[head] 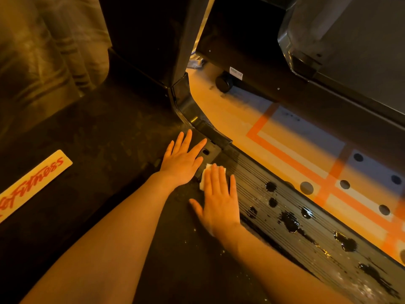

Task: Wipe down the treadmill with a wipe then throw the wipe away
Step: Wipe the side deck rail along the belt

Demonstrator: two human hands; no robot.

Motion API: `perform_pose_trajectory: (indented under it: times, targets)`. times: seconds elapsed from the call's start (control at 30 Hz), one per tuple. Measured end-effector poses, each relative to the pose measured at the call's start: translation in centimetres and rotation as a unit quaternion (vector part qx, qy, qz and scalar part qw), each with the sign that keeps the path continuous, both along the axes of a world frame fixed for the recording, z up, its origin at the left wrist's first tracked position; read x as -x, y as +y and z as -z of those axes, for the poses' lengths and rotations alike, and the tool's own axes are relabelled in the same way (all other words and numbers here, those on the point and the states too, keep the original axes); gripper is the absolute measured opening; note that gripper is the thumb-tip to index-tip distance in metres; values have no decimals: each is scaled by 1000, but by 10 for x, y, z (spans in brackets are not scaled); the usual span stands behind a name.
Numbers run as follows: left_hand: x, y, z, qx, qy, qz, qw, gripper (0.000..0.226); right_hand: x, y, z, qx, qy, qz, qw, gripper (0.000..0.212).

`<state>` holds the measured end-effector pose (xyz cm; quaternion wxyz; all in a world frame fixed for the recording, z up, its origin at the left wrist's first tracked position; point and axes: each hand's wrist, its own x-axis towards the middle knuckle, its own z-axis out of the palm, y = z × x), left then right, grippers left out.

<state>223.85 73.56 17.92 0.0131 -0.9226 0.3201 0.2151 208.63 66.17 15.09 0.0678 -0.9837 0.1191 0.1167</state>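
on the treadmill's side rail (291,218), near its front end, the right hand (219,200) lies flat with straight fingers pressing the wipe (205,176) against the ribbed surface; only a white corner shows past the fingertips. the left hand (183,160) rests open on the belt (109,139) just beside it, fingers spread toward the upright (153,36), holding nothing.

to wipe well, i judge the right hand should keep its palm weight over the wipe and drag along the ribs, not across them, back toward the dark wet blotches (289,220) that dot the rail behind the hand. folding to a fresh face may help once the wipe is soaked.

a fitness label (32,185) sits on the belt, well apart to the left. beyond the rail lies a patterned floor (306,154) with orange lines, and another machine with a small wheel (224,82). the upright's base bracket crowds the rail's front corner, so reaching there looks awkward. no bin is in view.
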Motion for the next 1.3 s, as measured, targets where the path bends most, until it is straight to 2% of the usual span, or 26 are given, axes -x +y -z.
perform_pose_trajectory:
  times: [0.1,0.2,0.4,0.77,1.0,1.1,1.3]
  targets:
    - [1,-1,0,3,-3,-2,1000,57,3,-4,-2,-29,-22,-1,999,83]
    - [1,0,-1,5,2,-7,1000,57,-3,-30,-10,-45,-35,49,997,79]
    - [4,-1,2,17,-4,-9,1000,57,-32,-66,-16,-63,-67,111,990,50]
    - [6,-1,6,11,-25,-7,1000,60,-30,-43,3,-60,-81,131,986,57]
    - [5,-1,8,-3,-39,1,999,61,-6,-6,5,-103,-83,77,988,55]
    - [4,-1,9,-3,-34,-1,999,60,-10,-18,1,-71,-55,66,994,56]
    - [4,-1,8,8,-18,-6,1000,59,-41,-61,-3,-13,-32,129,991,61]
